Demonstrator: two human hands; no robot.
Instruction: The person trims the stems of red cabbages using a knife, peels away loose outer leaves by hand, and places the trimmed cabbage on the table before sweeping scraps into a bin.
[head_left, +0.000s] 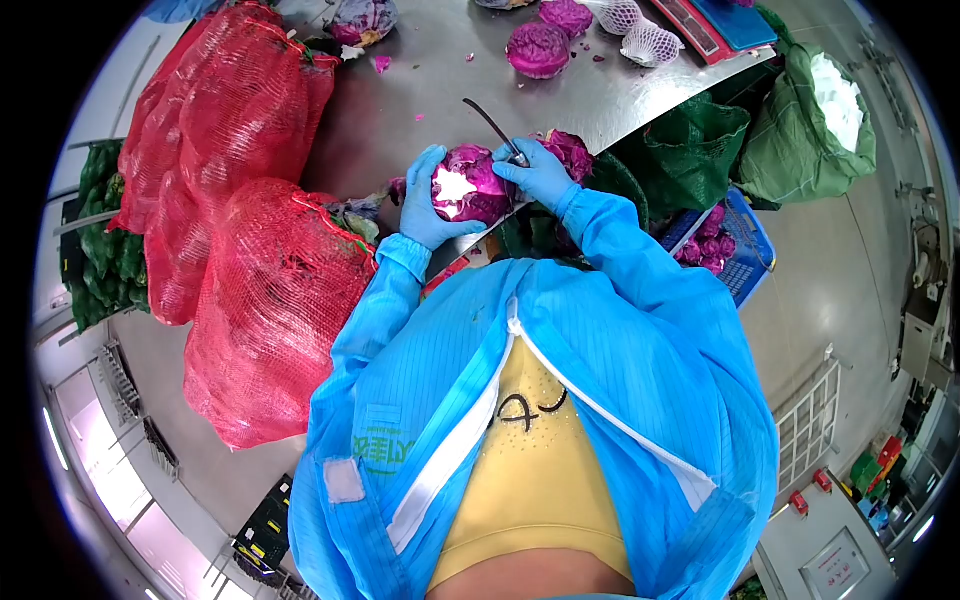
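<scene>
At the near edge of the steel table (400, 112), we cup the round red cabbage (487, 190) in the left hand (425, 205), its pale cut face (454, 189) turned upward and leftward, with no long axis evident. Our right hand (545, 176) grips the knife (492, 122) just beside the cabbage's right side; the knife's long axis runs forward and leftward, tip pointing away from us. Farther across the table, we see two purple cabbages (538, 50) near white foam nets (651, 47).
</scene>
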